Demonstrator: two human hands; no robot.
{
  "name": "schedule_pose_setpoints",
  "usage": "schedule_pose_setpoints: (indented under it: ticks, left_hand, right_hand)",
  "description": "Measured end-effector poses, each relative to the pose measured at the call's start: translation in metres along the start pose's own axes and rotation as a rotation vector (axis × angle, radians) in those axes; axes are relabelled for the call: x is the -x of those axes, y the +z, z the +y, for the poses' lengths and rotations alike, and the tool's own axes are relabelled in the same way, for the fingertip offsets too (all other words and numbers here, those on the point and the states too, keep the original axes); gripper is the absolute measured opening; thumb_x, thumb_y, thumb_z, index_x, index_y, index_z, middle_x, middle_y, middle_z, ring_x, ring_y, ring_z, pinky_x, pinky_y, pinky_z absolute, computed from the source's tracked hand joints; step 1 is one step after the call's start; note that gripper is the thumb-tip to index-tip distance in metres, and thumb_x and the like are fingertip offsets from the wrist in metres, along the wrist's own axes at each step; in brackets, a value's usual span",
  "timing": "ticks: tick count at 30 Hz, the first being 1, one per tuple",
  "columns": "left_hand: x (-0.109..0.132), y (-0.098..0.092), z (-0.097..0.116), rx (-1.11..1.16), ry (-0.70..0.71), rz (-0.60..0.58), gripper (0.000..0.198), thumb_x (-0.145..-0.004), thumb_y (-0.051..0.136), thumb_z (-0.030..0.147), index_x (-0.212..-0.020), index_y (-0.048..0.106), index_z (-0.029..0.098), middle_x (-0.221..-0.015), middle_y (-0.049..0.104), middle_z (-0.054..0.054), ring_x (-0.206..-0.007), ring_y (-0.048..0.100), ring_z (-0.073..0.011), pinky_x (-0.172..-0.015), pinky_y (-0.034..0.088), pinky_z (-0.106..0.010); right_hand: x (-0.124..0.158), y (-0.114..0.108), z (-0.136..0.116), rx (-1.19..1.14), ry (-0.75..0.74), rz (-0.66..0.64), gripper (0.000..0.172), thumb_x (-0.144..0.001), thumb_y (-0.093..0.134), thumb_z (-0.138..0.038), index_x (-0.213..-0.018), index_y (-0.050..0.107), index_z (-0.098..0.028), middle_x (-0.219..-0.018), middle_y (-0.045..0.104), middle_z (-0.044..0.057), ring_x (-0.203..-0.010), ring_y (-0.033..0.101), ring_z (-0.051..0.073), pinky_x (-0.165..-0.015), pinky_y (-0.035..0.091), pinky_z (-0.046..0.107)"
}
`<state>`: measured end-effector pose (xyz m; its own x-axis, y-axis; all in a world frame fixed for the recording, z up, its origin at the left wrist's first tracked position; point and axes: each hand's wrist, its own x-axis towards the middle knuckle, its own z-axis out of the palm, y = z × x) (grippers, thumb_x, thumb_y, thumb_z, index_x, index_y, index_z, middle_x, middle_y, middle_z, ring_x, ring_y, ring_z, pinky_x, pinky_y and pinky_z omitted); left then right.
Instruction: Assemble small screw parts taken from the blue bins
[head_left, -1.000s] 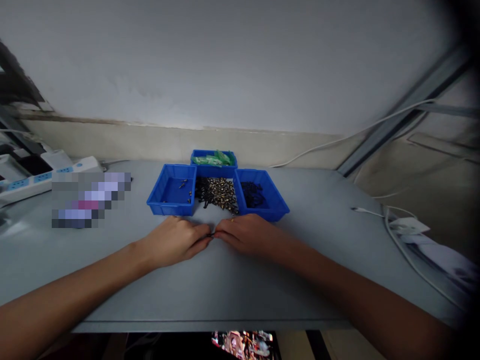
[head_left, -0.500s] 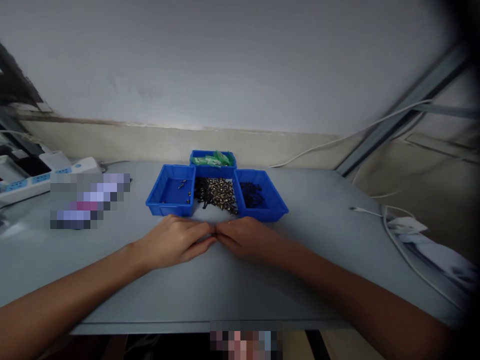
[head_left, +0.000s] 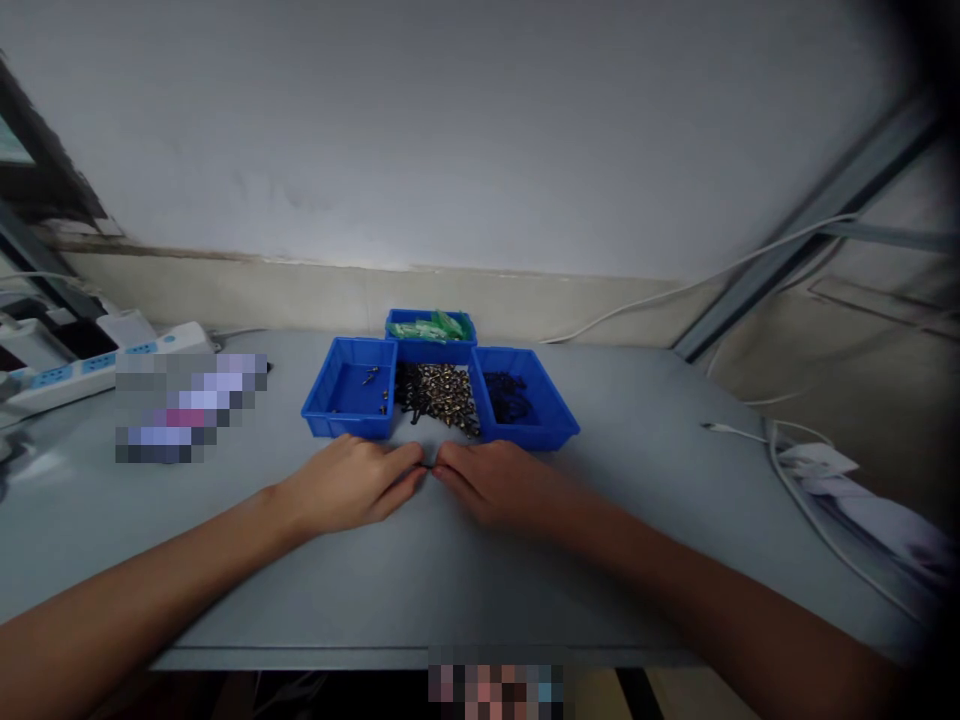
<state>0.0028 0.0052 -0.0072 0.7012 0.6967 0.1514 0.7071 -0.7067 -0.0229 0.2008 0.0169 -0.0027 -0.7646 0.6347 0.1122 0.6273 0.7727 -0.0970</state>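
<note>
Fingers and thumb of my left hand (head_left: 358,484) are pinched together above the grey table. Facing it, my right hand (head_left: 495,482) makes the same kind of pinch. A small, thin dark piece (head_left: 429,466) spans the narrow gap between the fingertips; its ends are hidden in both grips. Just beyond lies a heap of small brass-coloured and black metal parts (head_left: 442,392). The left blue tray (head_left: 346,433) contains a few of the brass-coloured parts. Dark, loosely tangled parts lie in the right blue tray (head_left: 551,400).
A rear blue tray (head_left: 431,352) holds green plastic packets (head_left: 435,327). To the left are a white power strip (head_left: 82,372) and a pixelated object (head_left: 195,408). White cables (head_left: 802,510) run along the right side, near a metal frame post (head_left: 750,280).
The fingertips of my two hands have come slightly apart, showing the dark piece between them. The whole view has shifted a little; the trays stand as before.
</note>
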Motion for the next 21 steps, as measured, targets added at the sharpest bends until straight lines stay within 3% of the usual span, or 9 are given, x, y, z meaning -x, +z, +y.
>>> schedule_pose_setpoints:
  ticks: [8, 21]
  left_hand:
    - [0.0015, 0.0017, 0.0069, 0.012, -0.011, -0.071, 0.035, -0.091, 0.023, 0.038, -0.089, 0.050, 0.017, -0.054, 0.055, 0.000, -0.045, 0.053, -0.0142, -0.042, 0.033, -0.024]
    - [0.0033, 0.0023, 0.0063, 0.010, 0.059, 0.012, 0.029, -0.090, 0.027, 0.035, -0.088, 0.050, 0.017, -0.049, 0.049, 0.003, -0.040, 0.050, -0.0114, -0.038, 0.028, -0.023]
  right_hand:
    - [0.0035, -0.0012, -0.0064, 0.054, -0.008, 0.053, 0.031, -0.090, 0.024, -0.032, -0.081, 0.050, -0.018, -0.058, 0.058, 0.001, -0.045, 0.048, 0.013, -0.044, 0.021, 0.029]
    - [0.0030, 0.0006, 0.0022, 0.058, -0.109, 0.090, 0.035, -0.090, 0.022, -0.032, -0.082, 0.052, -0.017, -0.053, 0.055, 0.000, -0.043, 0.044, 0.011, -0.045, 0.021, 0.026]
